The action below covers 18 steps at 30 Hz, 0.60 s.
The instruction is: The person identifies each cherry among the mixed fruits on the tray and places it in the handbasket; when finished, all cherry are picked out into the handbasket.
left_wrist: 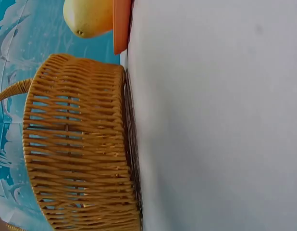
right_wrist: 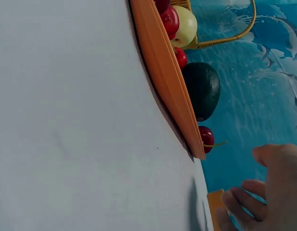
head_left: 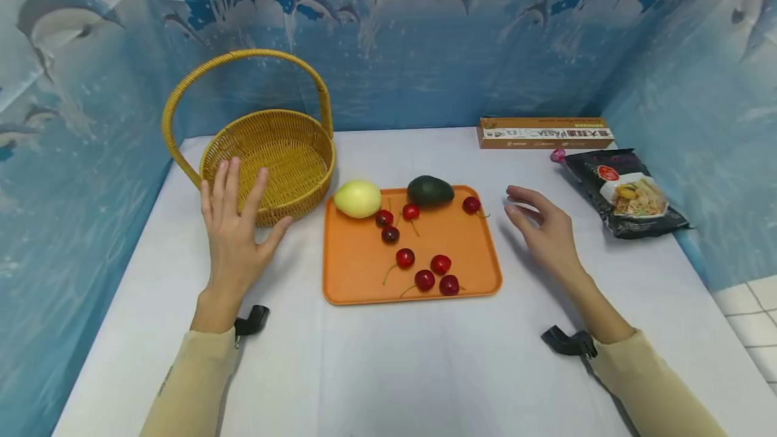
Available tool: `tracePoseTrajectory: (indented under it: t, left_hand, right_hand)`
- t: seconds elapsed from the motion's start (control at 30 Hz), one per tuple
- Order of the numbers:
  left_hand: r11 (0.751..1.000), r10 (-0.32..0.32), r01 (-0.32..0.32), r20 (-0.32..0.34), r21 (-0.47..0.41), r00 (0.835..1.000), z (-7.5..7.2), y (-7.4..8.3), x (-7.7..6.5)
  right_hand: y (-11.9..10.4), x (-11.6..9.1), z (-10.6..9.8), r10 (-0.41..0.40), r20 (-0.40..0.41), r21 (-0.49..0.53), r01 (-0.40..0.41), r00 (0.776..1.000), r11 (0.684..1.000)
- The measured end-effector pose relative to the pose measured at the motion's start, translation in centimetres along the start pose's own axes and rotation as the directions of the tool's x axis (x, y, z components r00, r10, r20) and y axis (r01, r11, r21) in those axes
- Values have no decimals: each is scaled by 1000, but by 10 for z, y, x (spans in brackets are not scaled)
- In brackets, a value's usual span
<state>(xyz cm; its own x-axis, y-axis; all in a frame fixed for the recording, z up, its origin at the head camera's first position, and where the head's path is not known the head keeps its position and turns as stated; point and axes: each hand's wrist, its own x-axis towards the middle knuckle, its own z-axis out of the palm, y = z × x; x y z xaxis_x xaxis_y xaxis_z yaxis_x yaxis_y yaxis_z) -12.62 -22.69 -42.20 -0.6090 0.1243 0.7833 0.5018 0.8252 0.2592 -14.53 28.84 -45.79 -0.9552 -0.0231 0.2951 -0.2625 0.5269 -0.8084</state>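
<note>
My left hand [head_left: 235, 241] is spread with straight fingers in front of a yellow wicker basket [head_left: 297, 170], its fingertips overlapping the basket's near side in the head view; whether they touch it I cannot tell. My right hand [head_left: 546, 231] hovers right of an orange tray [head_left: 352, 265], fingers loosely bent and holding nothing. On the tray lie a pale yellow lemon-shaped fruit [head_left: 358, 199], a dark green avocado [head_left: 429, 191] and several dark red cherries [head_left: 405, 258] with stems. One cherry [head_left: 471, 205] sits alone near the tray's right edge. The basket's tall handle [head_left: 255, 53] arches above it.
At the back right a long brown pasta box [head_left: 546, 133] lies near the cloth backdrop. A black food packet [head_left: 631, 195] with a pink-tied end rests right of my right hand. White cloth [head_left: 388, 369] covers the table; dolphin-print curtains [head_left: 413, 86] enclose it.
</note>
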Motion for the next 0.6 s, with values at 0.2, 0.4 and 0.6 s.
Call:
tracePoseTrajectory:
  t: [0.2, 0.4, 0.6]
  left_hand:
    - [999, -31, 29, -158, -17, 987, -3, -6, 3]
    - [991, -136, 122, -362, -60, 922, -5, -10, 2]
    - [929, -366, 305, -398, -210, 841, -16, -9, -1]
  right_hand:
    - [-5, 18, 17, 0, -30, -5, 0, 1000, 1000]
    - [-6, 30, 34, 18, -36, 32, -17, 999, 999]
    - [-1, 22, 38, 44, -23, 3, -43, 999, 999]
